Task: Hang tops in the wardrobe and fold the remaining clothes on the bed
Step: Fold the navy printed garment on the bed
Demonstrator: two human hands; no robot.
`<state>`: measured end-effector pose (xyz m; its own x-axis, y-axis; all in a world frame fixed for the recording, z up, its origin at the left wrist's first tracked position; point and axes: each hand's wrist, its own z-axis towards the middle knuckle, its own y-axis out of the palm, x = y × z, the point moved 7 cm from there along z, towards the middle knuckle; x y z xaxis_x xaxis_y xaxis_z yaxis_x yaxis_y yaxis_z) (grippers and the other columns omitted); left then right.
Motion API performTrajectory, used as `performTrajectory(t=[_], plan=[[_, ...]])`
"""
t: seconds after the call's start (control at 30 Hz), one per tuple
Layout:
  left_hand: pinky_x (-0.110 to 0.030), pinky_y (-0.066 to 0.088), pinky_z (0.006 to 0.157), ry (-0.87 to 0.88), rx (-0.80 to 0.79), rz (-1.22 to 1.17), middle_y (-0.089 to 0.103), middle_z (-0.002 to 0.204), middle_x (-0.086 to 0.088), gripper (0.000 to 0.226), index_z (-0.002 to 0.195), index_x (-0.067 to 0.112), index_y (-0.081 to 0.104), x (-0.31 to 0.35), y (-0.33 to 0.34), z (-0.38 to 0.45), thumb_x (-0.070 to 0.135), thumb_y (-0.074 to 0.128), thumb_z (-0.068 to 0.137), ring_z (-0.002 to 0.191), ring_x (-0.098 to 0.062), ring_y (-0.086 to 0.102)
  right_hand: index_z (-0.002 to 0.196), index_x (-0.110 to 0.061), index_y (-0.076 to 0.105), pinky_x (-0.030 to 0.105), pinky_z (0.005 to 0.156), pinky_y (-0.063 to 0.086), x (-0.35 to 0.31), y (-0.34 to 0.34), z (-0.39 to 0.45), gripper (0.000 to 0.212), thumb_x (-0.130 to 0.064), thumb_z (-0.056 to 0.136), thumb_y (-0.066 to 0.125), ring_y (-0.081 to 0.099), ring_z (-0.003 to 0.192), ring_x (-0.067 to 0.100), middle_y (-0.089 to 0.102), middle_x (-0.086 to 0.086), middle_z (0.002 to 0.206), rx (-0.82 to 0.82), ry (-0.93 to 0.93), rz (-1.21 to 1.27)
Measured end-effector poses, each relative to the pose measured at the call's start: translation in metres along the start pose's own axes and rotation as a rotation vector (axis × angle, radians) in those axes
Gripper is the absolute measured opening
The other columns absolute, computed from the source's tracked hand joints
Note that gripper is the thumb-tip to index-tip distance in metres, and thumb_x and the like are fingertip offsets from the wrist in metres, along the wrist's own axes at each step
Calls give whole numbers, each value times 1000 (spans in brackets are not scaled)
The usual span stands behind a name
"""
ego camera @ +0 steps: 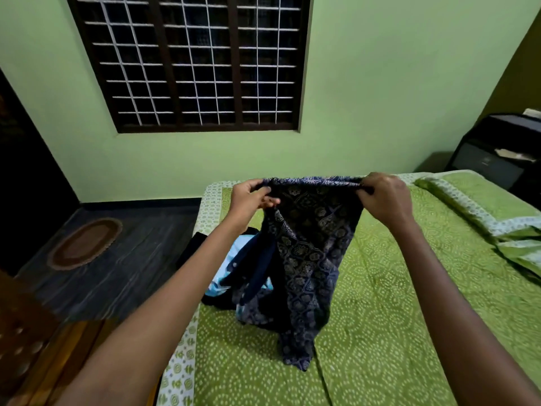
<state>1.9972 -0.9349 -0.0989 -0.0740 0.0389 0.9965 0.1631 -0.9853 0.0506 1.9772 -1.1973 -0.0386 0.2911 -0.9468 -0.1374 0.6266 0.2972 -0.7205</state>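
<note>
We hold patterned navy garment [307,259] up over bed [395,288]: left hand [251,197] and right hand [383,197] apart, each gripping top edge; lower end touches bed beside clothes pile [234,273].

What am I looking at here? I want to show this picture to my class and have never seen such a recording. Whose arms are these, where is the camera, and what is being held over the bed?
There is no machine: a person is working with bare hands. The single picture comes from a wide-angle camera worn on the head, looking forward and down, so both arms reach in from the bottom edge. The left hand and the right hand each grip the top edge of a dark blue patterned garment, holding it up stretched between them so that its lower end trails on the bed, which has a green printed cover. Behind the garment a small pile of other clothes, dark and light blue, lies near the bed's left edge. A pillow lies at the right. Beyond are a green wall and a barred window.
</note>
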Motion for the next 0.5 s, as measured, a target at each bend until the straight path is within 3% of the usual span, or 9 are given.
performTrajectory(t=[0.13,0.23,0.3,0.37,0.47,0.5], plan=[[-14,54,59,55,-30,-122,62,82,-10,15,87,1,59,23,20,2,-10,49,91,54,-8,67,77,1,72,32,57,45,10,-27,4,36,-28,73,52,63,63,34,67,17,73,118,100,97],[-16,52,52,161,-37,-122,59,99,-17,15,104,-1,57,41,30,8,-6,49,92,53,-10,66,80,2,72,24,58,39,10,-49,0,23,-18,75,63,62,59,28,68,16,74,258,102,90],[-18,52,50,155,-61,-65,57,110,-18,21,113,-1,53,42,38,12,-4,51,92,51,-12,67,83,1,72,24,57,35,20,-42,2,18,-16,80,68,59,57,24,65,15,68,98,184,121],[-20,56,58,167,-71,60,58,116,-19,26,117,-8,54,38,44,15,-4,53,91,55,-11,68,79,-1,72,28,53,41,37,-27,0,19,-19,80,67,55,48,15,61,12,56,-154,296,157],[-24,58,69,187,-118,123,60,120,-23,23,112,-8,59,27,56,14,-4,55,90,61,-10,69,71,0,67,33,49,49,53,-36,-11,18,-16,78,62,61,49,27,62,17,54,-58,373,196],[-24,58,69,172,-136,123,59,121,-22,23,112,-8,59,24,60,12,-3,54,91,62,-9,69,74,1,67,30,44,50,54,-35,-17,15,-11,81,62,63,46,21,61,15,53,-61,399,226]])
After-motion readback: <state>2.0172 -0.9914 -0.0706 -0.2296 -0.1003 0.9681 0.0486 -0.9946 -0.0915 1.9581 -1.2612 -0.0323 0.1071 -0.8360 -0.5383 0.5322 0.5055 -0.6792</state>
